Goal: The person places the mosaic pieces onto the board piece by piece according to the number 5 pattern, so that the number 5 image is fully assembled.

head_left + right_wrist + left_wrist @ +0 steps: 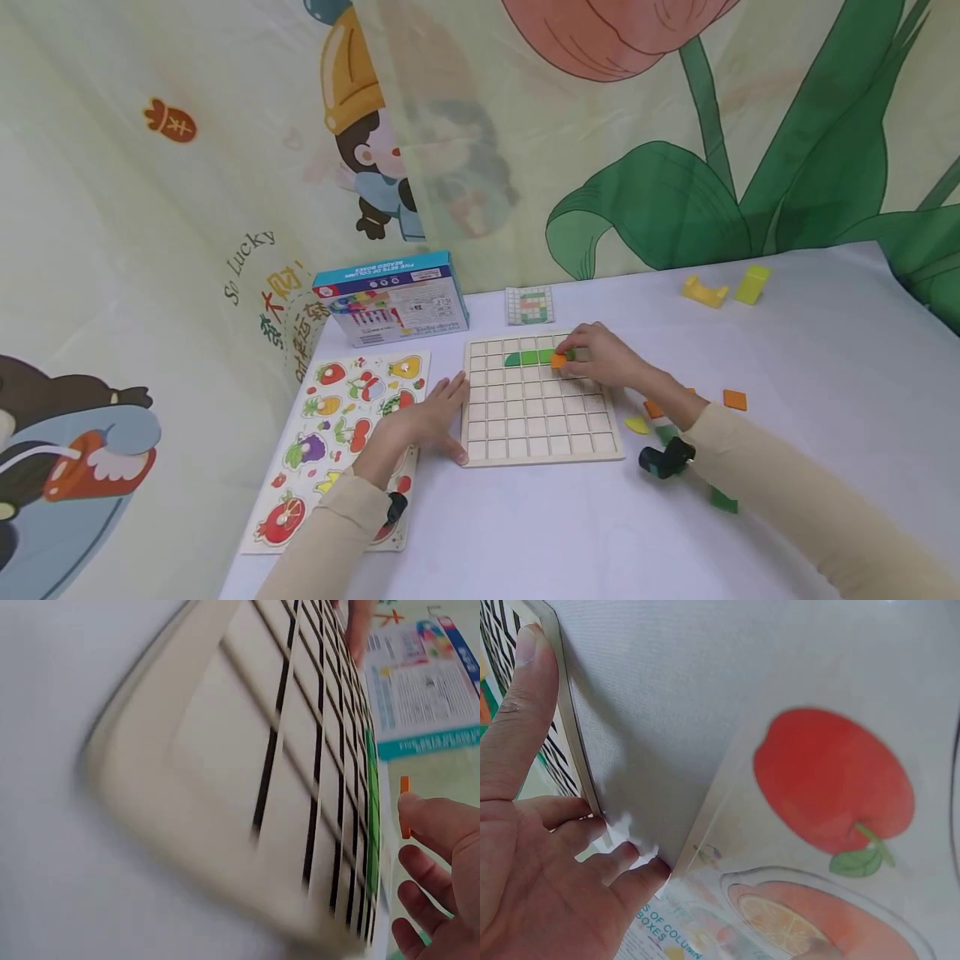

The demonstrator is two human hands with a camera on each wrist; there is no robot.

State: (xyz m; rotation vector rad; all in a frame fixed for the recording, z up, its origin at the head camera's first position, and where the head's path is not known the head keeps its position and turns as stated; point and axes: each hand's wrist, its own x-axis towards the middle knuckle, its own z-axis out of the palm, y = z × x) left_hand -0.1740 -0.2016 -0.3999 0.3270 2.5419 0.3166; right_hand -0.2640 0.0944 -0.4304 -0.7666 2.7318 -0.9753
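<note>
Cartoon-printed curtains (pixel 472 67) hang behind your white table (pixel 540 533). Your right hand (pixel 600 357) pinches an orange tile (pixel 558 361) at the right end of a green strip (pixel 528 358) on the grid board (pixel 517 429); whether the tile touches the board is unclear. Your left hand (pixel 426 421) grasps nothing, its fingers and thumb spread against the board's left edge. Beyond the board lie a patterned card (pixel 530 306) and, to its left, a box (pixel 397 310). Left is a fruit puzzle (pixel 337 454); right, near your sleeve, a loose orange square (pixel 735 400) and a yellow piece (pixel 637 425).
</note>
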